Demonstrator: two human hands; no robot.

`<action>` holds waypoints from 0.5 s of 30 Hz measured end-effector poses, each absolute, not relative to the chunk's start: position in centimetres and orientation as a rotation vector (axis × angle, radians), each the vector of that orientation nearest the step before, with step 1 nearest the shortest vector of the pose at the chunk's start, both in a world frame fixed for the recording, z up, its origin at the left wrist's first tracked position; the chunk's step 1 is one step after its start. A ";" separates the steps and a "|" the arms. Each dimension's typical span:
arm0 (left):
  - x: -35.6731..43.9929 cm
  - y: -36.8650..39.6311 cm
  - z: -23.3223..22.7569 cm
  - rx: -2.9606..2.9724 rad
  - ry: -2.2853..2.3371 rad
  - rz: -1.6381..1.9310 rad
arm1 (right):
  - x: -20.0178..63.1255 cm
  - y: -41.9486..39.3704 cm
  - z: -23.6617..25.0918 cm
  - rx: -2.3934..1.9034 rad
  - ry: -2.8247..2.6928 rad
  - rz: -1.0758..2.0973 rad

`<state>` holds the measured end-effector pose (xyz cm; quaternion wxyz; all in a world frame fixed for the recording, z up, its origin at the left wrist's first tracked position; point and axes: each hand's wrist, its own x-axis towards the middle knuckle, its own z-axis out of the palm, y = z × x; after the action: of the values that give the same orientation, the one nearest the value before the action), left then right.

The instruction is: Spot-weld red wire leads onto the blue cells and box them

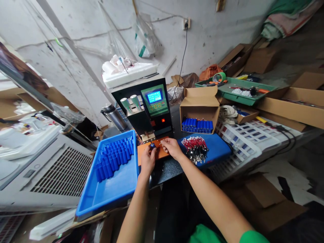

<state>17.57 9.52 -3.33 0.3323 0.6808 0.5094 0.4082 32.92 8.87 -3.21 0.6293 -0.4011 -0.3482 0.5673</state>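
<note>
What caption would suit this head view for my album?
Left hand holds a blue cell on the orange plate under a spot welder; right hand alongside.

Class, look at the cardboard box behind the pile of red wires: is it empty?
No, the open cardboard box holds a row of blue battery cells stacked along its bottom.

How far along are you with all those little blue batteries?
Done, it seems: blue cells stacked in the cardboard box. In hand: the left hand holds one cell upright on the orange plate under the welder; the right hand is beside it. Left: many cells in the blue tray and a pile of red wires.
</note>
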 end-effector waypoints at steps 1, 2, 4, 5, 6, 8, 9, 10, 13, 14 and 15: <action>17.6 9.6 -3.4 1.774 1.326 1.066 | 32.8 8.9 -3.1 -0.934 -0.799 1.297; 17.5 9.6 -3.4 1.777 1.325 1.065 | 32.7 8.9 -3.0 -0.951 -0.803 1.296; 17.5 9.6 -3.4 1.806 1.348 1.058 | 32.4 9.0 -2.6 -0.987 -0.813 1.292; 17.5 9.6 -3.5 1.832 1.372 1.054 | 32.2 9.0 -2.3 -0.999 -0.817 1.287; 17.4 9.6 -3.5 1.861 1.404 1.048 | 32.0 9.1 -2.0 -1.003 -0.819 1.283; 17.4 9.5 -3.5 1.919 1.479 1.037 | 31.4 9.2 -1.5 -0.996 -0.820 1.274; 17.4 9.4 -3.5 1.942 1.511 1.032 | 31.2 9.4 -1.3 -0.987 -0.822 1.271; 17.4 9.4 -3.6 1.960 1.535 1.028 | 30.9 9.5 -1.2 -0.980 -0.828 1.269; 17.4 9.3 -3.6 1.990 1.553 1.016 | 30.1 10.1 -1.4 -0.983 -0.862 1.239; 17.4 9.3 -3.6 1.996 1.553 1.014 | 29.9 10.2 -1.6 -0.989 -0.876 1.225; 17.4 9.3 -3.6 2.000 1.556 1.011 | 29.7 10.4 -1.8 -0.996 -0.890 1.210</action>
<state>17.43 9.30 -3.60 0.2052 0.7175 0.5581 0.3628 29.71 10.41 -1.82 0.6208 -0.4335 -0.3871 0.5262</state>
